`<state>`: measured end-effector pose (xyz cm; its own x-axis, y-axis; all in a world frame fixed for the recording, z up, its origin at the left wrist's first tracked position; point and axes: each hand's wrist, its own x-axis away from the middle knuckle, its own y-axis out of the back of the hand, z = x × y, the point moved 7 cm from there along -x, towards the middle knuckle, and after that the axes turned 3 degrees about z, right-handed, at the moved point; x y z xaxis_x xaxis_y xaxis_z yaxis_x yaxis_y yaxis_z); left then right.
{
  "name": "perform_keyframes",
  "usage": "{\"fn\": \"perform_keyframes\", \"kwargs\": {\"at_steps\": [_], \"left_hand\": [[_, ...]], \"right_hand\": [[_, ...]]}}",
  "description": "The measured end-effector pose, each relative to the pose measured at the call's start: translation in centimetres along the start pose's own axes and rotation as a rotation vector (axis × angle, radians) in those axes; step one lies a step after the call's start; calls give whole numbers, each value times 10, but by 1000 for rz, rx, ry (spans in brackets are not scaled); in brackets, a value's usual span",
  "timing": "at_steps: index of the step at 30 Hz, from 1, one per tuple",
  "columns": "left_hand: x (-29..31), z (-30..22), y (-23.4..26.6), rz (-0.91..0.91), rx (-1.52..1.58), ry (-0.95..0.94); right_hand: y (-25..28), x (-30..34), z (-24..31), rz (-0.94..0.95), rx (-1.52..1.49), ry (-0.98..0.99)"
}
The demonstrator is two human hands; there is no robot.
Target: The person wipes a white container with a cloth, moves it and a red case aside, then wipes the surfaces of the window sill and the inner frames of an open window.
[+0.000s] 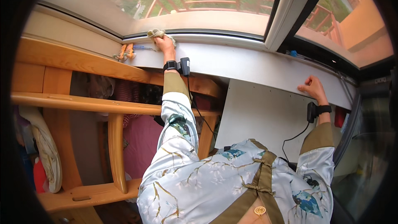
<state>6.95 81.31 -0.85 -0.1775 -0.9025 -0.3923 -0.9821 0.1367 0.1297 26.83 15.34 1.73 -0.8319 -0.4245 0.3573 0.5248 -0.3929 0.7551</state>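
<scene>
A crumpled, pale greenish-grey cloth (156,34) is bunched in my left hand (165,44), its fingers wrapped over it. That hand presses it against the white window frame (207,38), where the frame meets the sill. My right hand (314,88) is at the right part of the white windowsill (232,63), near its front edge. Its fingers are curled in, with nothing visible in them. Just left of the cloth lie two small orange-and-white objects (126,51) whose kind I cannot make out, and a thin blue item (143,47).
A wooden bunk-style frame (95,103) with rails stands on the left, with folded bedding (43,153) and a pink cloth surface (143,143) behind it. A white panel (253,116) sits below the sill. On the right, a dark-framed window sash (352,137) stands swung inward.
</scene>
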Motion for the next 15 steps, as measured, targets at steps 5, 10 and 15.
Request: {"fn": "perform_keyframes", "kwargs": {"at_steps": [5,10,15], "left_hand": [[53,-41,-21,73,-265,-161],[169,-104,-88,263,-389,-308],[277,-178,-140,546,-271,-251]], "right_hand": [[1,0,-4,-9,40,-58],[11,6,0,-35,53,-18],[1,-1,-4,14,41,-3]]}}
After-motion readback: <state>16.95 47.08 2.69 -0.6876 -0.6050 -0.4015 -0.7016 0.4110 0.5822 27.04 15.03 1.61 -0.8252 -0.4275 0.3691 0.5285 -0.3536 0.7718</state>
